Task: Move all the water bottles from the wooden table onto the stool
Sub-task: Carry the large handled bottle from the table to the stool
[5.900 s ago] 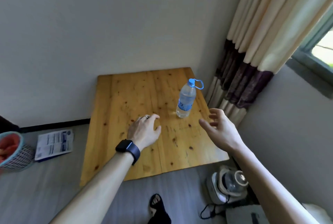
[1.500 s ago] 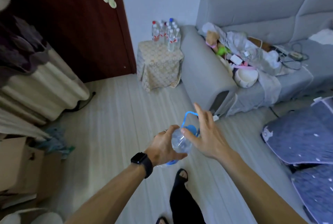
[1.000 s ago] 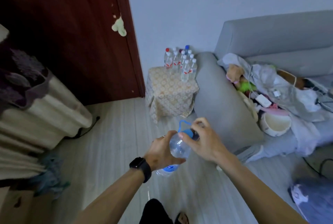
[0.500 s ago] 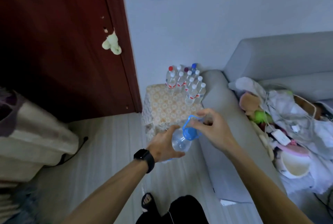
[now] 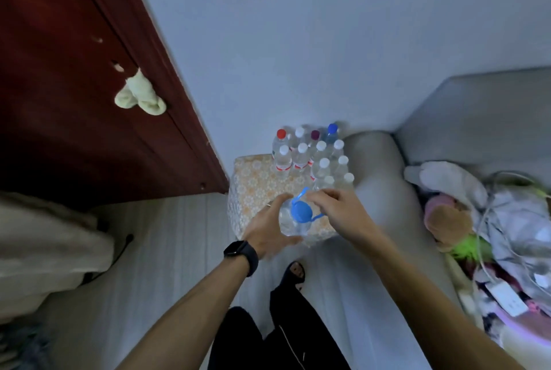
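Note:
I hold a clear water bottle [image 5: 290, 220] with a blue cap and blue loop handle upright over the near edge of the stool [image 5: 253, 188], which wears a yellow floral cover. My left hand [image 5: 265, 229] wraps the bottle's body from the left. My right hand [image 5: 340, 214] pinches its neck and handle from the right. Several capped bottles [image 5: 313, 158] stand packed together on the stool's far right part, against the wall. The wooden table is out of view.
A dark red door [image 5: 74, 86] with a pale cloth hung on it [image 5: 140, 98] is left of the stool. The grey sofa arm [image 5: 375, 191] presses against the stool's right side, with toys and cables [image 5: 477, 220] on the seat. My legs are below.
I have walked up to the stool. The bottle in both hands moved from mid-room to just above the stool's front edge, and the view tilted down.

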